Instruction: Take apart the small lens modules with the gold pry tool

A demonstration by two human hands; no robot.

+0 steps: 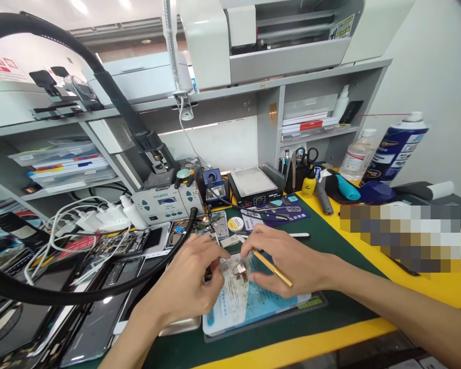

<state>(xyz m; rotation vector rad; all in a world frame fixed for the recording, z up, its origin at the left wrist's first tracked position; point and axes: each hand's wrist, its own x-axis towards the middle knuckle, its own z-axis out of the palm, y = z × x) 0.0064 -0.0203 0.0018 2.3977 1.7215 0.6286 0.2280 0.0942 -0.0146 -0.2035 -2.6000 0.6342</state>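
Both hands are working over a light blue printed card/pad point(240, 302) lying flat on the dark green mat of the surface point(330, 241), directly below the fingertips. The piece being worked is a small metallic silver-and-copper component point(241, 270) sitting on the upper part of that card, between the two hands, touching or just under both sets of fingertips. Left hand point(190, 279) comes in from the lower left, fingers curled and pinched down at the component's left edge; it looks like it's steadying the part, but I can't tell whether it's truly gripping it. Right hand point(282, 259) comes in from the right, closed around a thin yellow stick-like tool point(272, 267). The tool's long axis runs from lower right, where it sticks out of the hand, up-left toward the component; the tip is hidden under the fingers. Both hands are about equally near, the left slightly closer. The component is tiny, shiny and blocky, detail too small to read. Just beyond the fingers: a bare green circuit board point(205, 223), a small round white tin point(235, 223), a grey soldering station point(167, 202). A thick black hose point(80, 294) sweeps past left of the left hand.
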